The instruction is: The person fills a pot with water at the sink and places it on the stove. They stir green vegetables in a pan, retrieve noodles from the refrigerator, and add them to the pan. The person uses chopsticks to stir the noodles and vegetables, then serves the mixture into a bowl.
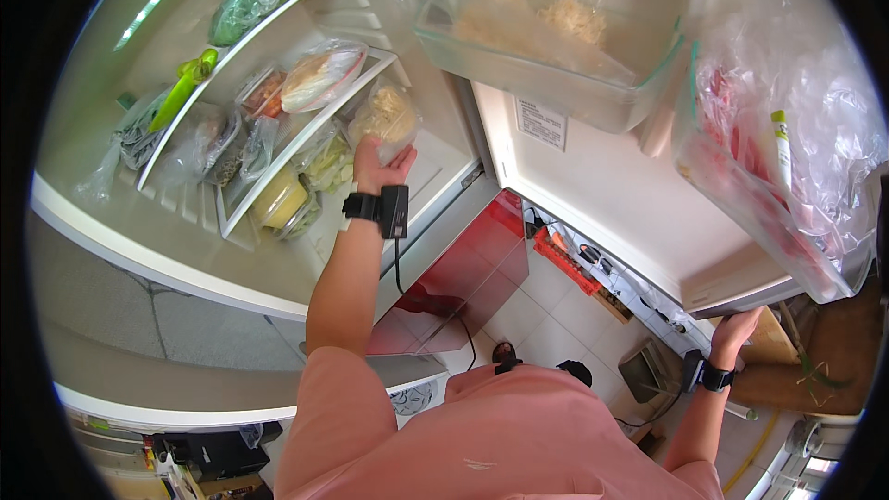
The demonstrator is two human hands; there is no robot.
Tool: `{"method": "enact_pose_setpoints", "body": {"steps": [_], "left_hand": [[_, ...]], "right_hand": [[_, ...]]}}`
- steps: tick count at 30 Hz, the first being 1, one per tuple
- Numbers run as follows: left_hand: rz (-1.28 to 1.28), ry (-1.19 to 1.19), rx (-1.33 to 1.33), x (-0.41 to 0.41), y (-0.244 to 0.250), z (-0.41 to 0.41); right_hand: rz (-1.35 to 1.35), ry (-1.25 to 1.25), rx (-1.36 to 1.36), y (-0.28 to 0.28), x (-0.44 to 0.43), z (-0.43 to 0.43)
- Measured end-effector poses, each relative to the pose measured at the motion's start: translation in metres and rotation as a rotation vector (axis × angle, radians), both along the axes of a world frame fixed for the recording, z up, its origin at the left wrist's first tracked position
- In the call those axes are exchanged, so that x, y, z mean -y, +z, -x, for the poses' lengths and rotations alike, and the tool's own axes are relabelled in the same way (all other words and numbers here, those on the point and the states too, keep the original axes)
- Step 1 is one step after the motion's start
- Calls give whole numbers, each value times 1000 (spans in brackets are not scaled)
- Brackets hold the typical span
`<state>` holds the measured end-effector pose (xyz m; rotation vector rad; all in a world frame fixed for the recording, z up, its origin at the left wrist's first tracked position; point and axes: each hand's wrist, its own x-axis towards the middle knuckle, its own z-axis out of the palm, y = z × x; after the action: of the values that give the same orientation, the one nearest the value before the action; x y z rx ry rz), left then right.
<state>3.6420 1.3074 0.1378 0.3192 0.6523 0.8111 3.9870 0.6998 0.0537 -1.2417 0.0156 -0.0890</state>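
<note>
My left hand point(380, 168) reaches into a refrigerator compartment, its fingers on a clear plastic bag point(384, 111) of pale yellow food. The bag is at the right end of the lower space, beside the white-edged shelf. My right hand point(737, 330) holds the lower outer edge of the opened refrigerator door point(597, 201); its fingertips are partly hidden behind that edge. Left of the bag are bagged green vegetable pieces point(326, 163) and a clear tub point(280, 200) with yellow contents.
The shelf point(305, 146) above carries wrapped cabbage point(323, 76) and a box of reddish food point(264, 94). Green peppers point(182, 87) lie higher up. Door bins hold pale food point(573, 19) and plastic bags point(826, 132). A red crate point(566, 264) and a stool point(646, 371) stand on the tiled floor.
</note>
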Motion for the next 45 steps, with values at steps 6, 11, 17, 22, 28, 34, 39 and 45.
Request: {"method": "enact_pose_setpoints", "body": {"steps": [6, 11, 17, 22, 28, 34, 39, 45], "left_hand": [[7, 110, 31, 112, 18, 52], [-228, 259, -74, 211, -1, 114], [-775, 414, -669, 250, -42, 100], [-370, 719, -141, 187, -101, 92], [-492, -27, -366, 215, 11, 69], [-1160, 34, -1748, 94, -26, 136], [-1127, 92, -1548, 54, -36, 150], [-1406, 559, -1508, 73, -25, 161]], "right_hand": [[-15, -25, -20, 5, -5, 1], [1, -31, 4, 8, -7, 5], [196, -104, 44, 31, -16, 20], [162, -49, 59, 25, -17, 14], [160, -75, 80, 13, -5, 4], [338, -92, 130, 11, -7, 13], [289, -140, 129, 15, -13, 20], [18, -150, 33, 20, -20, 27]]}}
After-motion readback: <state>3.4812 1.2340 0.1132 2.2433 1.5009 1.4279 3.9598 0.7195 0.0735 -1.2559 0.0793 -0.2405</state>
